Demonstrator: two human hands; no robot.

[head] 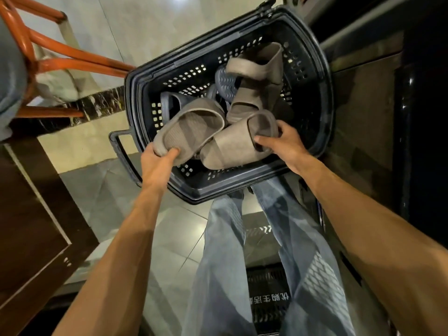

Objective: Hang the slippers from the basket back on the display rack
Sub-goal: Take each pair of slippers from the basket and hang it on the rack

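The left hand (162, 156) is closed on the heel end of the left slipper (191, 128). The thumb is laid across the footbed edge; the fingers are hidden under the sole. This pinch at the heel leaves the strap arch free, presumably so that the strap can be hooked later.

The right hand (286, 141) is clamped on the strap of the right slipper (230, 149), with the fingers curled over the arch and the thumb pressed on its near side. The strap serves as a handle, so the sole hangs clear.

Both slippers are taupe and appear to be a pair. They touch each other at the middle and sit at the near end of the basket (135, 93), over its rim. Whether they are lifted off the pile cannot be told.

Behind them, two more taupe slippers (261, 76) are stacked against the far wall, and dark grey slippers (225, 81) lie underneath. Most of the task is therefore judged to be outstanding.

The basket is set on the floor (116, 190), just ahead of the legs (230, 238), within reach of both arms.

An orange tube frame (72, 53) stands at the upper left. No display rack can be identified.
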